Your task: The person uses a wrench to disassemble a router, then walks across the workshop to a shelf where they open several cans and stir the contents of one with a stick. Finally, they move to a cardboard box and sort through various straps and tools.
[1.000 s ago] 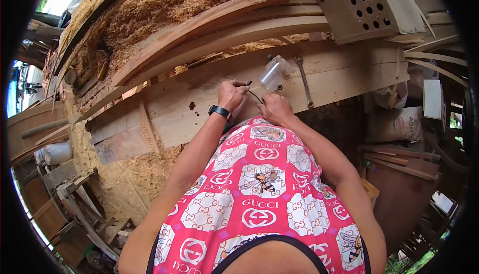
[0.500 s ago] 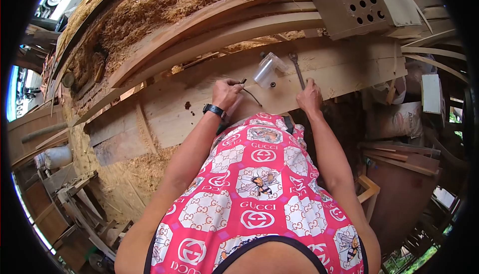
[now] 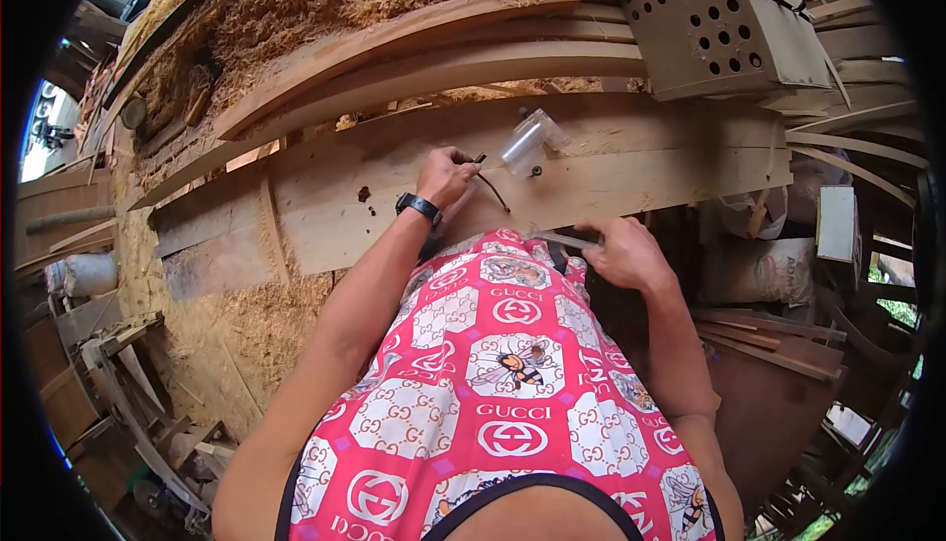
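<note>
Over the long wooden board (image 3: 345, 181), my left hand (image 3: 448, 175) is closed on a thin dark rod (image 3: 493, 189), its tip near the board's front edge. My right hand (image 3: 631, 253) grips a metal wrench (image 3: 564, 239), held close to my shirt at the board's front edge, pointing left. Between and beyond the hands, a clear plastic container (image 3: 529, 143) lies tilted on the board. A small dark nut (image 3: 536, 171) sits just beside it.
A box with round holes (image 3: 690, 24) stands at the back right. Curved wooden planks (image 3: 434, 73) and a heap of shavings (image 3: 296, 9) lie behind the board. Sacks (image 3: 774, 270) and stacked wood (image 3: 769, 339) are at the right.
My right hand has moved toward my body, taking the wrench off the board and turning it to point left. My left hand keeps the rod in nearly the same place. The view has shifted slightly.
</note>
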`<move>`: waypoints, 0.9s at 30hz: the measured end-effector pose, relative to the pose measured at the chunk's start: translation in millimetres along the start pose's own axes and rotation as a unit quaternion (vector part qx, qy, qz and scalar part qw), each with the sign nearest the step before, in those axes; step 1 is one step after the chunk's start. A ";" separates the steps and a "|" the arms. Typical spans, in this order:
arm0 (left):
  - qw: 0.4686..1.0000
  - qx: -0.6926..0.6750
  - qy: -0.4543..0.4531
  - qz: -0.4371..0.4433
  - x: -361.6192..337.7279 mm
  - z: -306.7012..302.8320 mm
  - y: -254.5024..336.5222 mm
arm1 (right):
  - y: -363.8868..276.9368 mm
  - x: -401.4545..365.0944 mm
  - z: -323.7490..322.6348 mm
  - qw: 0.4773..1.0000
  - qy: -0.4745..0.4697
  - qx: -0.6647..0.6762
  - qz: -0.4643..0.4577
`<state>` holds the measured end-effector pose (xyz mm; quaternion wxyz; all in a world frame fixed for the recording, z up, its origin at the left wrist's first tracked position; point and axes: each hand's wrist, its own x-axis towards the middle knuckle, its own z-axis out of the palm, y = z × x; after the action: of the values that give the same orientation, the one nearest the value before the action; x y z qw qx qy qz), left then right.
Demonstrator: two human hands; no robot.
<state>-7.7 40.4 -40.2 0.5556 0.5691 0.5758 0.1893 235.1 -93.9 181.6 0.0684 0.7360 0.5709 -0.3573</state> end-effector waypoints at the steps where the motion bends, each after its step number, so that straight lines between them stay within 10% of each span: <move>1: 1.000 -0.002 0.000 0.003 0.0 0.8 -0.6 | -5.4 9.8 12.2 0.999 -0.001 -0.015 -0.047; 15: 0.999 0.031 0.044 -0.005 5.2 3.4 -3.6 | -75.1 68.5 43.6 0.949 -0.089 -0.225 -0.202; 18: 0.998 0.044 0.051 0.006 4.5 3.7 -1.1 | -62.4 87.8 34.8 0.976 0.035 -0.165 -0.134; 27: 0.998 0.051 0.045 0.009 2.2 1.8 6.1 | -55.9 86.7 31.8 0.972 0.014 -0.160 -0.173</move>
<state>-2.8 43.4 -36.5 0.4976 0.5926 0.6044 0.1898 179.2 -22.5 123.0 0.1146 0.6106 0.7401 -0.2575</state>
